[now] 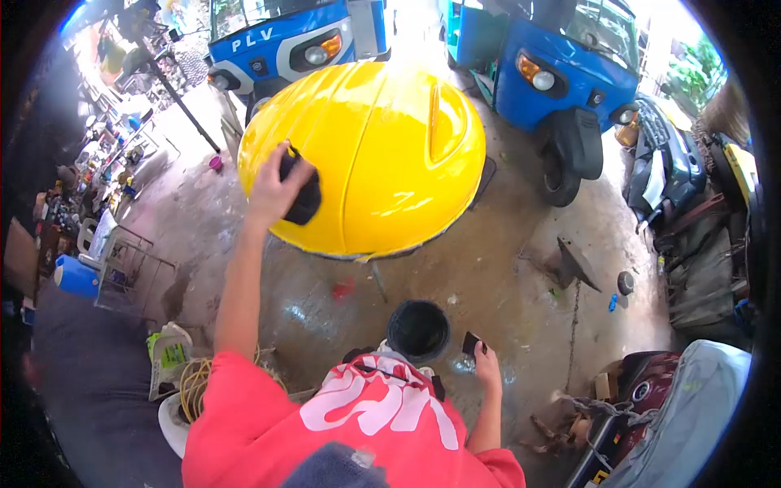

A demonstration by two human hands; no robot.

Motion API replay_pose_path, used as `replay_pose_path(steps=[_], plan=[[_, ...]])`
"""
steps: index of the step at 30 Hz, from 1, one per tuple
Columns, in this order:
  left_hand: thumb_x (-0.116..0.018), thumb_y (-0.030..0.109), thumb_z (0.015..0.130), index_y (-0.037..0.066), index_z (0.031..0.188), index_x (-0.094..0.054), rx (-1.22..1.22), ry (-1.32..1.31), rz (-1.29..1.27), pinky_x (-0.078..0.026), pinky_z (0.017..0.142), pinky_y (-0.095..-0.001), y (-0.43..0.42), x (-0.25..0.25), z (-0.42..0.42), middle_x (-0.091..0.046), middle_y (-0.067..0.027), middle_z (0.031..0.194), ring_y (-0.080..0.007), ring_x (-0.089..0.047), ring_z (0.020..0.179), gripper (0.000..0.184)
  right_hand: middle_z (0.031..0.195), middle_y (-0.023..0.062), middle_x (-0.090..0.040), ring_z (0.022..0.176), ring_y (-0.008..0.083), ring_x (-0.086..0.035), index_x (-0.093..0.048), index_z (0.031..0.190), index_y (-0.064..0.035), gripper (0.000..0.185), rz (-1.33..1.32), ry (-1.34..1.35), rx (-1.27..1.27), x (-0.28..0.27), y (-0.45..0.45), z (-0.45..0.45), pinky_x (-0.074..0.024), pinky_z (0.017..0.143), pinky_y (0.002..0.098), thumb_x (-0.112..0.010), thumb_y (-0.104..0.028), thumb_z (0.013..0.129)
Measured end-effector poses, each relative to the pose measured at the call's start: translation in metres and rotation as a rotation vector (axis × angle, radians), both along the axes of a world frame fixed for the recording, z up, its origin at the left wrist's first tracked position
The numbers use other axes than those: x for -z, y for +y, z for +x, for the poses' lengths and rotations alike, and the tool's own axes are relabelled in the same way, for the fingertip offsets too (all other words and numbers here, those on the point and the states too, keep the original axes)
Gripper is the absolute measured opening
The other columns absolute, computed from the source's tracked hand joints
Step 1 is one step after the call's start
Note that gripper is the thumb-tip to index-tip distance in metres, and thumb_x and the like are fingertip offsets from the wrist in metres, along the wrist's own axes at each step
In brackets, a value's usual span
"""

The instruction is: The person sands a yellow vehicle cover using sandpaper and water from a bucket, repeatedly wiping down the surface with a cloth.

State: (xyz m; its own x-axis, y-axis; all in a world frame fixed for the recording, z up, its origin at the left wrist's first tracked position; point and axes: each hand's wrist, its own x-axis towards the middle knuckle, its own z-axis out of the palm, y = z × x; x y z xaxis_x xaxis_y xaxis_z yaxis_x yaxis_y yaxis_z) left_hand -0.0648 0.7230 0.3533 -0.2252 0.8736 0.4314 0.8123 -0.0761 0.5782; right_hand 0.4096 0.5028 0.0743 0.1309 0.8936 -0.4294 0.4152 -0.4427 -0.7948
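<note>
A glossy yellow vehicle body panel (390, 163) is raised above the floor in front of me. Against its left part, my left hand (275, 189) is closed on a black cloth (306, 203). Down at my right side, my right hand (488, 366) grips a small dark flat piece (470, 343); its exact kind is too small to tell. Between my body and the panel, a dark bucket (419, 329) stands on the floor, left of my right hand.
Two blue three-wheelers (272, 45), (561, 73) stand behind the panel. On the left are a wire rack (130, 272), a blue container (76, 276) and coiled yellow hose (195, 389). To the right lie a metal piece (579, 267) and a maroon vehicle (643, 398).
</note>
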Motion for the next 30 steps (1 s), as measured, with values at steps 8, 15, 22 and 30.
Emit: replay_pose_path(steps=[8,15,22,30], plan=[[-0.085,0.046,0.067,0.011,0.105,-0.063,0.285,0.376,0.107,-0.043,0.101,-0.0485,0.013,0.037,0.062,-0.058,-0.0169,0.127,-0.0398,-0.055,0.116,0.056,0.088,0.0275,-0.069,0.088,0.034,-0.069,-0.065,0.103,0.0101,0.062,-0.188,-0.194,0.236,0.136,-0.05,0.059,-0.05,0.077,0.0442,-0.045,-0.049,0.1],[-0.074,0.021,0.072,0.007,0.085,-0.06,0.373,0.319,0.075,-0.052,0.073,-0.0413,0.102,0.025,0.122,-0.064,-0.0124,0.09,-0.0337,-0.064,0.081,0.024,0.08,0.0229,-0.067,0.081,0.0323,-0.068,-0.066,0.096,0.0099,0.063,-0.323,-0.23,0.185,0.175,0.035,0.121,-0.05,0.072,0.0453,-0.046,-0.05,0.099],[-0.07,0.031,0.073,0.009,0.093,-0.066,-0.003,0.458,-0.275,-0.054,0.08,-0.0479,0.292,0.019,0.163,-0.07,-0.0195,0.09,-0.0404,-0.067,0.09,0.029,0.097,0.0248,-0.069,0.092,0.0327,-0.067,-0.063,0.108,0.0115,0.057,-0.249,-0.063,0.074,0.189,0.157,0.205,-0.0488,0.081,0.0433,-0.049,-0.043,0.101],[-0.072,0.037,0.078,0.009,0.104,-0.067,-0.078,0.493,-0.163,-0.052,0.09,-0.0441,0.496,0.073,0.174,-0.07,-0.0164,0.104,-0.0347,-0.066,0.101,0.039,0.096,0.0336,-0.067,0.1,0.0474,-0.064,-0.067,0.102,0.0107,0.055,-0.351,-0.157,0.193,0.219,0.238,0.273,-0.0477,0.084,0.0501,-0.049,-0.041,0.1]])
